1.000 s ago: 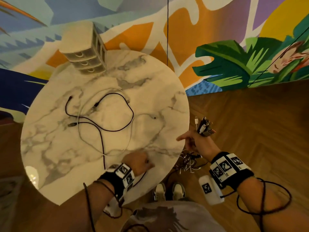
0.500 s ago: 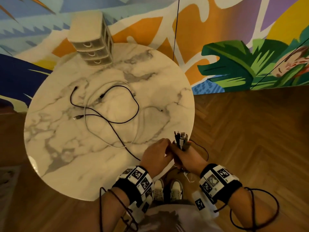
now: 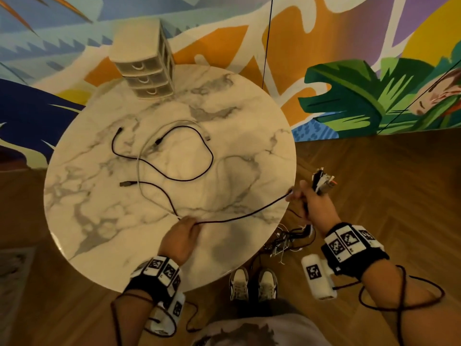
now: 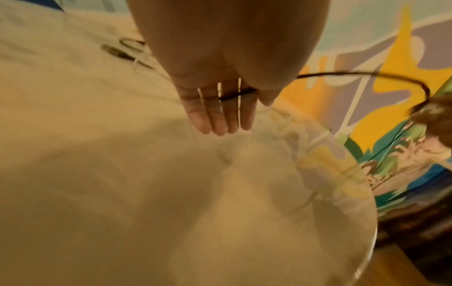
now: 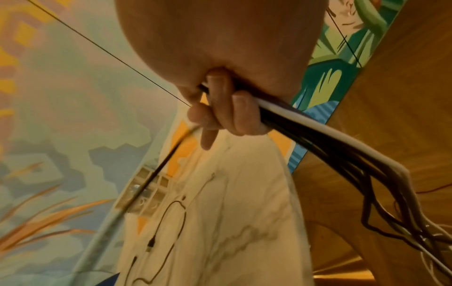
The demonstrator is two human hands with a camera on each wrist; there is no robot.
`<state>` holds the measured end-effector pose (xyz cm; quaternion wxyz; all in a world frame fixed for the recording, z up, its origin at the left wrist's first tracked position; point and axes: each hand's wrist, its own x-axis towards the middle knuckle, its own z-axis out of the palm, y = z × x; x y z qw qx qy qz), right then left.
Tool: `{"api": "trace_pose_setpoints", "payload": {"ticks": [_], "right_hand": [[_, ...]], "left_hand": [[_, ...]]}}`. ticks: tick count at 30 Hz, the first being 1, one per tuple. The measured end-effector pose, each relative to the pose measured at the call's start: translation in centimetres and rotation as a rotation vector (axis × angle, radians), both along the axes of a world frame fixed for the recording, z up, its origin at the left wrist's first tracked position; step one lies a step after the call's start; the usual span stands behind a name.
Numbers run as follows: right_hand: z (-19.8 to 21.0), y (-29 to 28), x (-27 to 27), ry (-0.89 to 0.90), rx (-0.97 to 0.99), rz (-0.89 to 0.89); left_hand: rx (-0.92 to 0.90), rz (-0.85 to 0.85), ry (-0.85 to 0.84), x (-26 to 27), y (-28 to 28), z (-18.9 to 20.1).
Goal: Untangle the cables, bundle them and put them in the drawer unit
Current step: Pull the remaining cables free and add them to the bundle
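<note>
Head view: one three-drawer unit (image 3: 147,71) at the bench's (image 3: 99,233) far edge, one white cable (image 3: 139,171) and one black cable (image 3: 212,157) loose before it, left hand (image 3: 180,237) pinching a second black cable (image 3: 249,214); left wrist: thumb pins it across fingers (image 4: 217,114); right wrist: right hand (image 5: 220,77) clamps a bundle (image 5: 318,138).

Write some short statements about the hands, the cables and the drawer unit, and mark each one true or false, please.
1. The right hand grips a cable bundle beyond the edge of the marble table. True.
2. The left hand holds a black cable that runs to the right hand. True.
3. One drawer of the drawer unit is open. False: all three look closed.
4. Only black cables lie on the marble table. False: a white cable lies there too.
</note>
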<state>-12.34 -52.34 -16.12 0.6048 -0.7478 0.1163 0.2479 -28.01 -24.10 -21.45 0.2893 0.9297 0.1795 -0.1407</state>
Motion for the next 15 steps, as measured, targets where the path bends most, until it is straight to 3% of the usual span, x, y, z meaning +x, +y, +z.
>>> {"api": "trace_pose_setpoints", "payload": {"ticks": [4,8,10,12,15], "right_hand": [[0.4,0.4,-1.3,-0.055,-0.191,0.004],[2.5,4.0,-4.0,-0.068,0.069,0.133],[2.6,6.0,-5.0,-0.100,0.044,0.314],[2.5,7.2,-5.6,-0.137,-0.067,0.426],[2.8,7.3,-5.3,-0.189,-0.168,0.382]], "left_hand": [[0.180,-0.043,-0.042,0.6,0.1,2.7],[0.346,-0.249,-0.103,1.5,-3.8,6.0],[0.414,-0.312,-0.064,2.6,-5.7,7.1],[0.412,-0.324,-0.058,3.4,-7.0,8.0],[0.249,-0.292,-0.079,3.3,-7.0,8.1]]}}
